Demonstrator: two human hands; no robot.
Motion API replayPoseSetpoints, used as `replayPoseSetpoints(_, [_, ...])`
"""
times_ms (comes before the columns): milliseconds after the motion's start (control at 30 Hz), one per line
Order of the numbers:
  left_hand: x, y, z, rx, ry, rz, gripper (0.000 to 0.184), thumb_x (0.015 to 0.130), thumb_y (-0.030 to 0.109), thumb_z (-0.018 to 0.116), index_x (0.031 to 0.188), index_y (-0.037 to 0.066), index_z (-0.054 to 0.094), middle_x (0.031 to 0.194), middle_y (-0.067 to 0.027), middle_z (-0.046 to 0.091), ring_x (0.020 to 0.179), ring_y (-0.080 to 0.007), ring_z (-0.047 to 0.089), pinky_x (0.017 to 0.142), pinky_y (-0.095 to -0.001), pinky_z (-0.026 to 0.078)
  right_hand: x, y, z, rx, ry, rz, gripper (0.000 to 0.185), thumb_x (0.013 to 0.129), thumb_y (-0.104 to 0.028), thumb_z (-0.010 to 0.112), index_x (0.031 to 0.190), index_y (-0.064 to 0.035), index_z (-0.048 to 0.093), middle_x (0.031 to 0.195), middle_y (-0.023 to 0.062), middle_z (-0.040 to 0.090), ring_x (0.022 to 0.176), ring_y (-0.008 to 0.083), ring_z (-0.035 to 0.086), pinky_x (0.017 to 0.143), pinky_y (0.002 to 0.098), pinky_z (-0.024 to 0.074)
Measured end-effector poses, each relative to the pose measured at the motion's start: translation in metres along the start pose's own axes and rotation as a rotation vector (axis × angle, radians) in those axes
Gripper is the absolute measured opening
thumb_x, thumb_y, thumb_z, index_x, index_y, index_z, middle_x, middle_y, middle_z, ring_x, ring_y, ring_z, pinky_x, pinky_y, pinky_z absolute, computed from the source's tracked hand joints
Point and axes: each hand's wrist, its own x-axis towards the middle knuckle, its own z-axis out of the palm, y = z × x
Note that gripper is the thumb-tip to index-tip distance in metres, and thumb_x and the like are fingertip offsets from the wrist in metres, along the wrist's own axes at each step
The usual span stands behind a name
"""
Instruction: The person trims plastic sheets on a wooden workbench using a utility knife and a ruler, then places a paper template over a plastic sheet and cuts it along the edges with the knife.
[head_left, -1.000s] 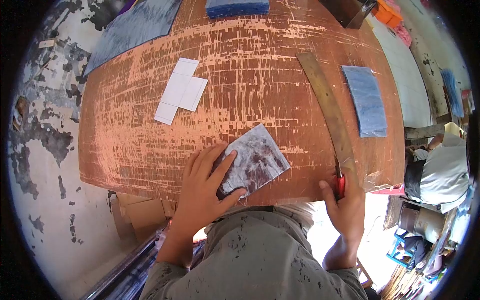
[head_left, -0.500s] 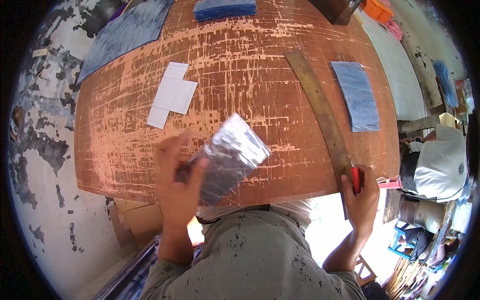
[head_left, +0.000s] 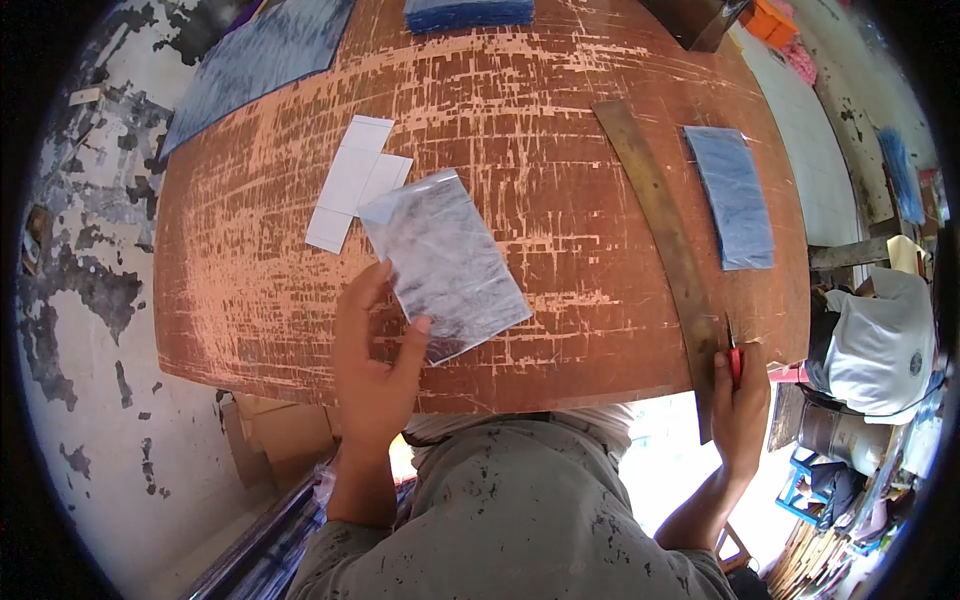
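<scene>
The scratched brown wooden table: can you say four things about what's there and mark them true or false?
1. The left hand holds a see-through rectangular plastic sheet. True.
2. Nobody holds a tool. False: the right hand holds a small red-handled blade.
3. A long, straight, brownish metal ruler pokes past the edge of the table. True.
4. Everything on the table is blue. False: a flat, angular, white paper-like piece lies there too.

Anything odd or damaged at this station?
Yes: the tabletop is heavily scratched, its brown surface worn to paler patches. The long straightedge overhangs the tabletop's front edge at its near end. Paint looks flaked off the left wall.
</scene>
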Motion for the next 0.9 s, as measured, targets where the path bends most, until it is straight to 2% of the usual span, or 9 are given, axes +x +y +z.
replayPoseSetpoints(100, [-0.001,-0.004,-0.003,0.336,-0.002,0.208,0.057,0.094,0.006,0.079,0.149,0.007,0.062,0.151,-0.0196,0.057,0.137,-0.031,0.059,0.113,-0.0425,0.049,0.001,0.0,-0.002,-0.05,0.024,-0.039,0.025,0.101,-0.018,0.076,0.106,0.0016,0.061,0.096,0.0195,0.059,0.08,0.0398,0.059,0.076,0.0474,0.0495])
replayPoseSetpoints(200, [-0.003,-0.009,-0.003,0.322,-0.036,0.194,0.057,0.09,0.013,0.083,0.144,0.007,0.067,0.145,-0.0197,0.056,0.134,-0.0382,0.055,0.111,-0.0497,0.047,-0.002,0.01,-0.002,-0.086,0.056,-0.068,0.033,0.094,-0.021,0.084,0.108,-0.0001,0.063,0.089,0.0153,0.059,0.077,0.0331,0.059,0.072,0.0456,0.0491])
replayPoseSetpoints(433, [-0.015,0.01,0.007,0.464,-0.154,0.253,0.065,0.084,0.013,0.088,0.145,0.008,0.066,0.147,-0.0171,0.053,0.138,-0.0379,0.052,0.117,-0.0503,0.043,-0.025,0.024,-0.022,-0.095,-0.036,0.093,0.048,0.088,-0.033,0.091,0.093,-0.0009,0.056,0.075,0.0097,0.05,0.069,0.0252,0.046,0.066,0.0422,0.0399])
replayPoseSetpoints(600, [-0.007,0.008,0.017,0.483,-0.282,0.436,0.064,0.091,0.029,0.085,0.148,0.008,0.064,0.162,-0.0193,0.049,0.147,-0.043,0.047,0.12,-0.0585,0.036,-0.034,0.072,-0.018,0.008,-0.167,0.056,0.054,0.09,-0.043,0.091,0.088,-0.0056,0.052,0.068,0.0026,0.05,0.062,0.0165,0.045,0.058,0.0365,0.0372])
replayPoseSetpoints(733, [-0.006,0.003,0.022,0.526,-0.39,0.427,0.065,0.095,0.032,0.079,0.153,0.008,0.06,0.172,-0.0182,0.04,0.157,-0.0422,0.04,0.124,-0.0632,0.03,-0.043,0.081,-0.014,0.5,-0.269,0.283,0.055,0.087,-0.037,0.096,0.086,-0.0134,0.046,0.07,-0.0036,0.053,0.049,0.0053,0.045,0.043,0.0237,0.0366])
replayPoseSetpoints(800, [-0.006,0.004,0.027,0.603,-0.415,0.434,0.066,0.099,0.035,0.075,0.156,0.008,0.056,0.174,-0.018,0.038,0.159,-0.0404,0.038,0.126,-0.0658,0.026,-0.043,0.08,-0.015,0.576,-0.351,0.281,0.053,0.084,-0.026,0.098,0.081,-0.013,0.047,0.069,-0.0047,0.049,0.059,0.0075,0.047,0.055,0.0287,0.0381])
replayPoseSetpoints(833, [-0.006,0.005,0.029,0.602,-0.415,0.432,0.066,0.099,0.035,0.075,0.156,0.008,0.056,0.174,-0.018,0.038,0.159,-0.0404,0.038,0.126,-0.0658,0.026,-0.043,0.078,-0.014,0.702,-0.4,0.29,0.048,0.084,-0.011,0.096,0.086,-0.013,0.048,0.077,0.0022,0.064,0.069,0.0116,0.066,0.062,0.0308,0.0512])
replayPoseSetpoints(867, [-0.006,0.006,0.031,0.601,-0.422,0.414,0.067,0.099,0.036,0.074,0.158,0.008,0.055,0.174,-0.0175,0.037,0.161,-0.0404,0.035,0.129,-0.0656,0.021,-0.044,0.072,-0.009,0.7,-0.401,0.292,0.048,0.084,-0.011,0.096,0.086,-0.013,0.048,0.077,0.0022,0.064,0.069,0.0116,0.066,0.062,0.0308,0.0512])
replayPoseSetpoints(900, [-0.006,0.007,0.033,0.601,-0.428,0.399,0.069,0.099,0.037,0.073,0.159,0.009,0.053,0.175,-0.017,0.036,0.163,-0.0403,0.032,0.131,-0.0654,0.016,-0.045,0.064,0.0,0.899,-0.394,0.227,0.048,0.083,-0.008,0.094,0.089,-0.0127,0.047,0.08,0.0079,0.068,0.08,0.0206,0.074,0.067,0.0345,0.057])
